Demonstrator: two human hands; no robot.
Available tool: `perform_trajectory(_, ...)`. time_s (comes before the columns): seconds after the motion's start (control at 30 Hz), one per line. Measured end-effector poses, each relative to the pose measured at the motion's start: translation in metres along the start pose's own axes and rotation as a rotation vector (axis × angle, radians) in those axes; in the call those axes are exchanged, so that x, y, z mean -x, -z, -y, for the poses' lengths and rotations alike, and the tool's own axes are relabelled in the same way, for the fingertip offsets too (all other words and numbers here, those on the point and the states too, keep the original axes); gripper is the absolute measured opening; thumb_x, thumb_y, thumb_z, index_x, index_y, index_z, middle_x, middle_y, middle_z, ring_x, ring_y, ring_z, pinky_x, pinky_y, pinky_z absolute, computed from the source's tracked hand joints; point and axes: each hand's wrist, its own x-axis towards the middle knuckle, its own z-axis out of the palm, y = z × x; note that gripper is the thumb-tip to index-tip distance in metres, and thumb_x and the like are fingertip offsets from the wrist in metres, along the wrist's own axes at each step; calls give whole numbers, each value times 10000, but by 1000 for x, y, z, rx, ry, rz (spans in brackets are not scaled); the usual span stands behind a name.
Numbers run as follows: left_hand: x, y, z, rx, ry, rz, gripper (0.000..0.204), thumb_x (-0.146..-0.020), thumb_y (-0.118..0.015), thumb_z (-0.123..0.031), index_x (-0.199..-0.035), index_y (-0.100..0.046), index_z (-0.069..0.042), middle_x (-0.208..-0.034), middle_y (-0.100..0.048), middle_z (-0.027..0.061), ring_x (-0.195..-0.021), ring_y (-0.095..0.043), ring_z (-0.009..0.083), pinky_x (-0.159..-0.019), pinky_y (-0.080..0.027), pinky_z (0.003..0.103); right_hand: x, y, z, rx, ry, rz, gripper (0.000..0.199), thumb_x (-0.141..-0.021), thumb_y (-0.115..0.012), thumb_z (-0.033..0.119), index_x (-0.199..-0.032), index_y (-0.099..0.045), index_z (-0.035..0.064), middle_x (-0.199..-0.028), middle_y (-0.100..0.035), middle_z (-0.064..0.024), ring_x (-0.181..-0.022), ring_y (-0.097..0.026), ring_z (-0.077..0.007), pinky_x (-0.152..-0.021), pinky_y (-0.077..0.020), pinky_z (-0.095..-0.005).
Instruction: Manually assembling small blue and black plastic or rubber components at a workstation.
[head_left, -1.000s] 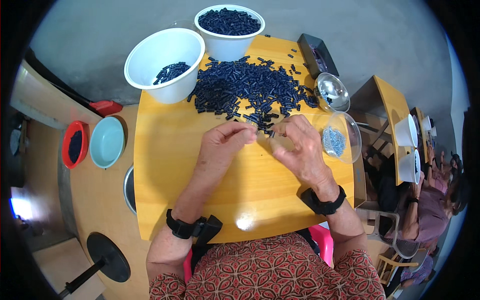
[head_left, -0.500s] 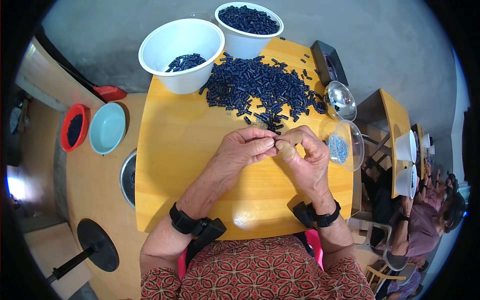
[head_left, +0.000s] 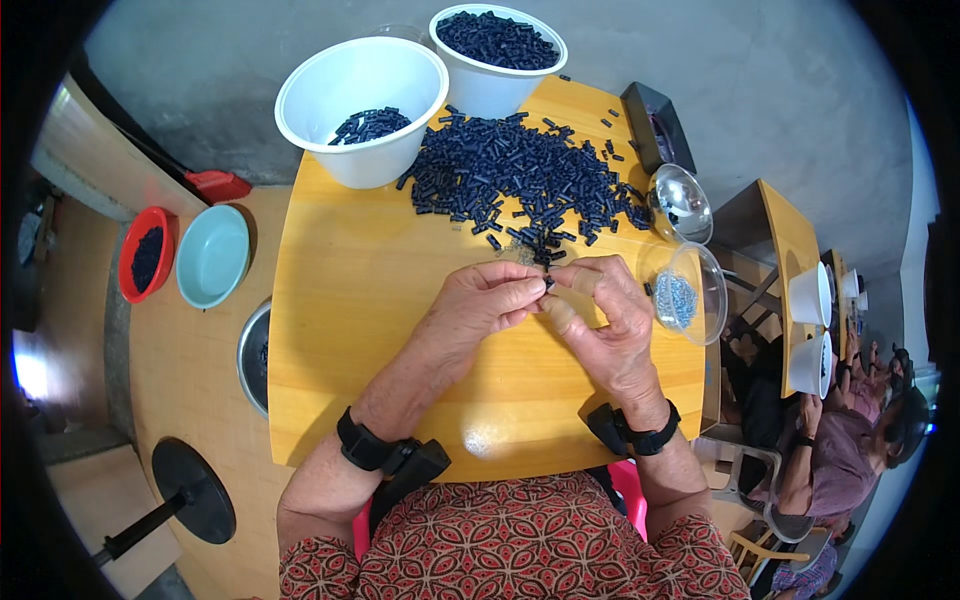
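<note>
While both hands met over the middle of the yellow tabletop (head_left: 340, 300), the left hand (head_left: 485, 305) pinched a small dark piece (head_left: 549, 285) between thumb and fingertips, and the right hand (head_left: 600, 315) closed its fingers narrowly against the same piece from the other side. That piece sat right at the meeting of the two hands, just below the near edge of the heap of dark blue pieces (head_left: 520, 180) spread across the far half of the tabletop. A clear bowl of small pale blue bits (head_left: 685, 295) stood just beside the right hand, and a white bowl (head_left: 362, 95) holding a few dark pieces stood well beyond the left.

Judging from this, the work went best with the piece held steady by the left fingertips while the right did the fine fitting, wrists resting low on the tabletop, and the grip kept light so the tiny part did not slip or flick away.
</note>
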Motion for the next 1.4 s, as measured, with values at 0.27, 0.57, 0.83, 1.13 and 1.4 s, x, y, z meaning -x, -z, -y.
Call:
perform_trajectory(0.27, 1, -2, -5, -102, -15, -22, 168, -876, -685, -176, -1019, -683, -89, -948, -666, -18, -885, -593, 75, -808, -461, 231, -2, 0, -3, 207, 215, 6, 288, -668, -766, 13, -935, -661, 37, -896, -632, -106, -786, -601, -264, -674, -473, -359)
perform_trajectory(0.57, -1, 6, -5, -131, -102, 0, 145, -869, -677, -145, -982, -685, -55, -922, -673, 2, -878, -598, 75, -792, -463, 217, -8, -6, 1, 160, 234, 3, 290, -676, -754, -2, -948, -659, 32, -884, -640, -103, -796, -609, -263, -691, -474, -356)
perform_trajectory(0.83, 18, 10, -45, -118, -351, -171, 134, -876, -666, -145, -970, -679, -50, -896, -685, 35, -867, -641, 115, -784, -478, 230, -12, 12, -6, -40, -169, 36, 193, -788, -682, 25, -974, -652, -16, -892, -650, -134, -846, -628, -253, -728, -495, -336)
perform_trajectory(1.13, 10, 32, -31, -142, -427, -331, 140, -877, -669, -137, -963, -670, -27, -880, -672, 35, -845, -626, 106, -785, -472, 235, -9, -14, -13, 74, -126, 219, 76, -790, -655, 7, -866, -662, 11, -776, -599, -86, -718, -587, -207, -647, -474, -299)
perform_trajectory(1.4, 6, 30, -25, -272, -411, -388, 117, -841, -658, -67, -927, -668, 12, -865, -661, 55, -828, -613, 130, -786, -464, 246, -5, -39, -32, 290, 180, 255, 66, -729, -604, 38, -788, -582, 19, -772, -538, -114, -757, -550, -307, -701, -483, -395)
